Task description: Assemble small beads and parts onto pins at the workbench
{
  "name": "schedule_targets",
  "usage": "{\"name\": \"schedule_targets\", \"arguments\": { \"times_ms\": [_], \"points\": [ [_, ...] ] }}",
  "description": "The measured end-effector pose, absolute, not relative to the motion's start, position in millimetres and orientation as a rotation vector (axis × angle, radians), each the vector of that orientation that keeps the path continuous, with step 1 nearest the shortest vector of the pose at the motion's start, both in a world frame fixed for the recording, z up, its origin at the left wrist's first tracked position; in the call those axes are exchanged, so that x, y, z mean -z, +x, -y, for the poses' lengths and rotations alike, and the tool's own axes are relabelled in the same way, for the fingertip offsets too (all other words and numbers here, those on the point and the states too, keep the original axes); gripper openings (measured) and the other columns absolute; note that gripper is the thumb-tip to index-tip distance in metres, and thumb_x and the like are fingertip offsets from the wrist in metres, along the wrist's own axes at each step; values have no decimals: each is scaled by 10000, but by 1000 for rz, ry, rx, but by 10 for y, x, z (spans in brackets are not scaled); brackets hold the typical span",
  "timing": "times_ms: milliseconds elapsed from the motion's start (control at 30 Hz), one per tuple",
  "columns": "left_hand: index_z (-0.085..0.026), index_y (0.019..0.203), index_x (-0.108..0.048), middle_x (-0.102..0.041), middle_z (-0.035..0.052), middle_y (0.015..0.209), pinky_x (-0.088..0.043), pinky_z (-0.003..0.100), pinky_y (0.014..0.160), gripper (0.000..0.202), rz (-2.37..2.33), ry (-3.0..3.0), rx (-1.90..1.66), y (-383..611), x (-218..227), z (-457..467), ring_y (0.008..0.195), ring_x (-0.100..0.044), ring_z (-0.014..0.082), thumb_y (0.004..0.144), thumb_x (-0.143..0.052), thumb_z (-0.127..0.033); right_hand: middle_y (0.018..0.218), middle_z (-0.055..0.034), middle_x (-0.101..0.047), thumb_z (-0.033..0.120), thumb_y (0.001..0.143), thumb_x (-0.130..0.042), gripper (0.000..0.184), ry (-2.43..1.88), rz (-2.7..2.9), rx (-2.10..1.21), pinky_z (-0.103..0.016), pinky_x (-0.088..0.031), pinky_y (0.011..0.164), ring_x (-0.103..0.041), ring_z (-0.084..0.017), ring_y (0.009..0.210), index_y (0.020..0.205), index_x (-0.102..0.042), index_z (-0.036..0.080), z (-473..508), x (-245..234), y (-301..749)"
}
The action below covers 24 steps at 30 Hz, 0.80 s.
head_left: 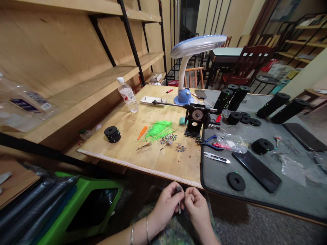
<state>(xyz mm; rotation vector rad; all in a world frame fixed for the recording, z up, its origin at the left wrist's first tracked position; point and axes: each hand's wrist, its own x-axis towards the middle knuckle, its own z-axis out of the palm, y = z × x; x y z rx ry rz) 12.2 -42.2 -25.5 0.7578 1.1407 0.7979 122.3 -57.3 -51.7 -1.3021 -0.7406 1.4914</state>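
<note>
My left hand [167,203], with two bangles at its wrist, is closed in a pinch just off the table's front edge. A small dark piece shows at its fingertips, and a thin pale stick [180,209] points down below them; its kind is too small to tell. My right hand [198,207] is pinched close beside the left, fingertips nearly touching. Whatever lies between its fingers is hidden. On the wood beyond are bright green thin strands [161,130], a heap of small coloured beads [168,138] and an orange-handled tool [142,133].
A black hand-cranked winder [196,119] stands mid-table beneath a blue-white lamp [184,97]. On the grey mat [217,177] lie thread snips [216,157], blue-handled pliers [208,140], a phone [257,170] and several black foam spools [236,181]. A bottle [128,96] stands at the left.
</note>
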Motion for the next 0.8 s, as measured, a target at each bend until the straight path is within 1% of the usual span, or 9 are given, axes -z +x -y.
{"name": "schedule_targets", "arguments": {
  "times_ms": [133, 267, 400, 500, 700, 800],
  "points": [
    [-187, 709, -489, -483, -76, 471, -280, 165, 363, 245, -1144, 804, -789, 112, 237, 413, 380, -423, 65, 731, -638, -380, 383, 66, -522, 405, 660, -699, 299, -1282, 741, -1517, -200, -383, 399, -475, -99, 348, 616, -478, 209, 584, 522, 1217],
    [-190, 710, -492, -502, -69, 466, -289, 164, 337, 278, -1149, 832, -788, 114, 261, 406, 353, -434, 71, 734, -637, -425, 374, 71, -513, 410, 656, -704, 306, -1294, 743, -1509, -192, -370, 372, -463, -93, 329, 609, -479, 208, 588, 483, 1209],
    [-187, 696, -490, -508, -61, 454, -298, 166, 342, 278, -1165, 800, -784, 124, 279, 408, 354, -431, 73, 733, -625, -426, 381, 71, -515, 403, 664, -697, 292, -1287, 739, -1498, -198, -390, 374, -471, -96, 331, 611, -488, 207, 589, 468, 1204],
    [-185, 697, -491, -507, -59, 465, -315, 170, 358, 286, -1164, 750, -786, 134, 278, 417, 371, -445, 75, 730, -633, -431, 386, 74, -514, 388, 659, -701, 285, -1286, 732, -1499, -198, -397, 373, -465, -92, 327, 613, -487, 206, 587, 471, 1207],
    [-168, 726, -517, -535, -37, 573, -369, 181, 403, 338, -1087, 619, -825, 141, 263, 430, 457, -515, 87, 695, -678, -464, 386, 86, -493, 400, 659, -690, 294, -1267, 685, -1527, -198, -390, 367, -437, -86, 317, 626, -463, 218, 569, 471, 1220],
    [-164, 732, -526, -527, -35, 584, -369, 185, 407, 337, -1075, 609, -832, 135, 261, 422, 474, -518, 91, 691, -686, -457, 398, 85, -494, 402, 657, -688, 291, -1279, 701, -1521, -195, -374, 367, -404, -76, 317, 629, -464, 218, 571, 467, 1230]
  ]
}}
